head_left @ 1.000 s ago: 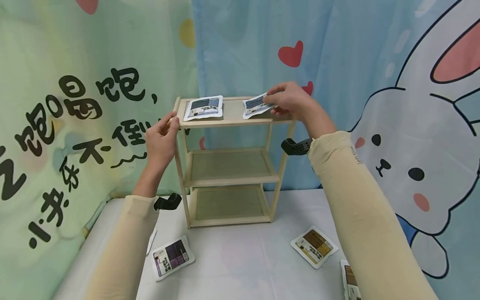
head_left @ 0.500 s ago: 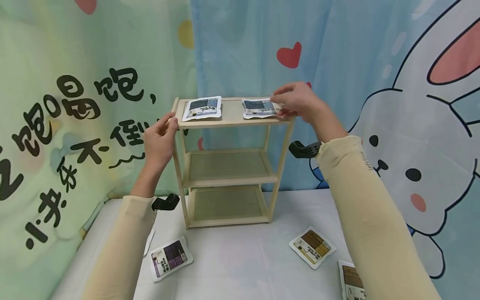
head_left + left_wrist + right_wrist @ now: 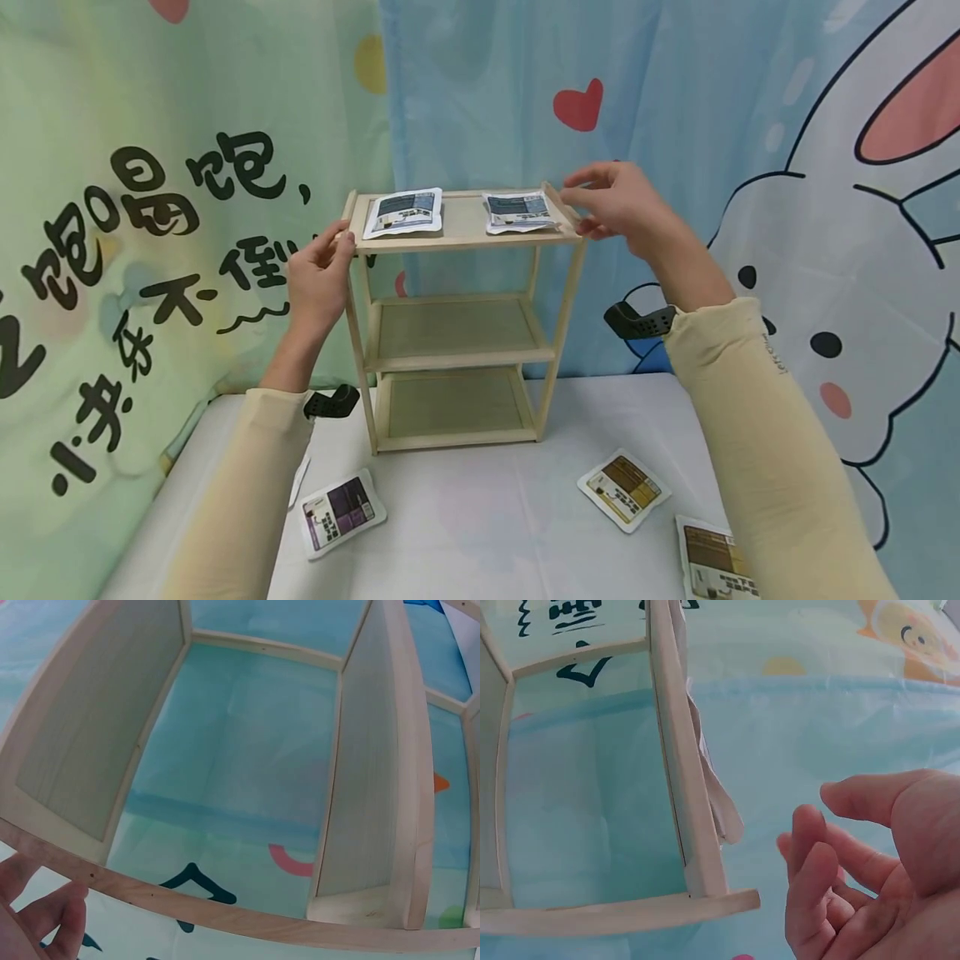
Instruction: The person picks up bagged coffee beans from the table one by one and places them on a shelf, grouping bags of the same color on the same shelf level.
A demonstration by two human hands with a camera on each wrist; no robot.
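Observation:
A light wooden three-tier shelf (image 3: 461, 364) stands on the white table. My left hand (image 3: 318, 283) holds its upper left corner between thumb and fingers; the left wrist view shows the fingertips (image 3: 75, 889) at the wooden post. On the top board lie two flat pouches with blue labels, the left pouch (image 3: 405, 212) and the right pouch (image 3: 519, 212). My right hand (image 3: 618, 204) is beside the board's right end, just past the right pouch. In the right wrist view its thumb and fingers are loosely bent with nothing between them, apart from the pouch edge (image 3: 724, 814).
A purple-labelled pouch (image 3: 343, 513) lies on the table at front left, with a white edge of another thing partly behind my left sleeve. At front right are a yellow-brown pouch (image 3: 624, 491) and a brown pouch (image 3: 712, 560), partly under my right sleeve. Printed curtains (image 3: 480, 100) hang behind.
My right hand has let go of the right pouch and drawn away to the right. That pouch now lies flatter on the top board. The left hand stays at the shelf's corner.

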